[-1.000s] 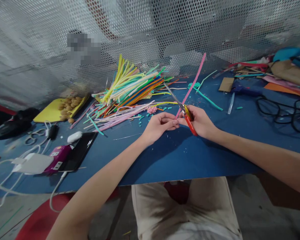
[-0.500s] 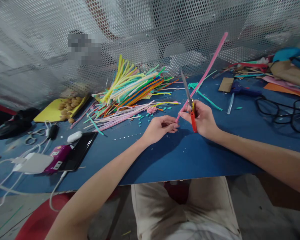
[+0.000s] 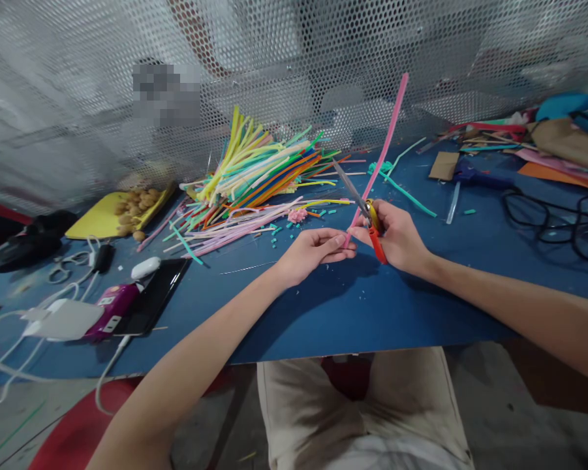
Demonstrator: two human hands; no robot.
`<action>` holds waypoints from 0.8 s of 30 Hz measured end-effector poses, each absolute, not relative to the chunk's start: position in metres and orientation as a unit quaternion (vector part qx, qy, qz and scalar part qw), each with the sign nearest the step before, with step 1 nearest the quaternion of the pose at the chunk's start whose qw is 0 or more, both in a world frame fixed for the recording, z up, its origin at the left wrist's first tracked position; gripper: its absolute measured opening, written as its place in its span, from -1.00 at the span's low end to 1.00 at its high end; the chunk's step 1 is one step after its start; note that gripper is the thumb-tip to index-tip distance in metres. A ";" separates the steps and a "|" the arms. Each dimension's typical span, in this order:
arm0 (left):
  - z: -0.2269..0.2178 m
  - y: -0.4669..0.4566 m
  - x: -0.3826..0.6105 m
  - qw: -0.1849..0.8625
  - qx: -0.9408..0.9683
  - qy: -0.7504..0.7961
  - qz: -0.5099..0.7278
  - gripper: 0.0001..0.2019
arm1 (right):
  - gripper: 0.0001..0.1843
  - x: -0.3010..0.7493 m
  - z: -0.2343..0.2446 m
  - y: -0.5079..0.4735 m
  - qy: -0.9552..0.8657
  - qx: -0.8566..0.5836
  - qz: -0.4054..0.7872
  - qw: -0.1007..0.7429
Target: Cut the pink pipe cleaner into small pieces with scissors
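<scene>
My right hand [image 3: 395, 236] grips red-handled scissors [image 3: 367, 215] together with a long pink pipe cleaner [image 3: 387, 140] that sticks up and away toward the mesh wall. The scissor blades point up-left. My left hand [image 3: 313, 251] pinches the lower end of the same pink pipe cleaner just left of the right hand. Both hands hover over the blue tabletop [image 3: 333, 307]. A big heap of coloured pipe cleaners [image 3: 254, 173] lies just beyond my left hand, with small cut bits [image 3: 278, 232] scattered in front of it.
At left lie a black phone [image 3: 151, 300], a purple device [image 3: 112, 310], a white charger with cables [image 3: 61, 320], small scissors [image 3: 66, 266] and a yellow tray of nuts [image 3: 110, 219]. Black cables [image 3: 543, 222], cardboard and paper scraps sit at right. A perforated metal screen [image 3: 294, 59] closes the back.
The pink pipe cleaner swung up to the right, then back to a steeper angle. The scissor blades tilted back to the left. My left hand closed onto the pipe cleaner's lower end again.
</scene>
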State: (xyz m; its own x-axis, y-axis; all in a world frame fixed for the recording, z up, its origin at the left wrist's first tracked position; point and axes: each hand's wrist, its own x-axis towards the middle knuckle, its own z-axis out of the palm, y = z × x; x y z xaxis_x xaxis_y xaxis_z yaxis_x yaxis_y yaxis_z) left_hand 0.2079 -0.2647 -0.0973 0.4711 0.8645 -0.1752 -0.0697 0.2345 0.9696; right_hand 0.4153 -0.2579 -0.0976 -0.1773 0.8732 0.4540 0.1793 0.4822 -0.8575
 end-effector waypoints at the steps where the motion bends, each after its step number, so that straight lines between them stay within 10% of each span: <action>1: -0.097 -0.265 0.208 0.682 0.519 0.384 0.342 -0.66 | -0.74 0.416 -0.098 -0.257 -0.690 -0.387 0.333 0.513; 24: -0.093 -0.267 0.206 0.670 0.529 0.410 0.321 -0.58 | -0.70 0.415 -0.096 -0.259 -0.690 -0.386 0.340 0.509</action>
State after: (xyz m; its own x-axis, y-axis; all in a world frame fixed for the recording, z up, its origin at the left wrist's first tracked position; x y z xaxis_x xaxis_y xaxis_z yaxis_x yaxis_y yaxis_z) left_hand 0.2055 -0.2672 -0.0926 0.4573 0.8641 -0.2105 0.0044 0.2345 0.9721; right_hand 0.4147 -0.2589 -0.0957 -0.1831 0.8793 0.4396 0.1868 0.4702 -0.8626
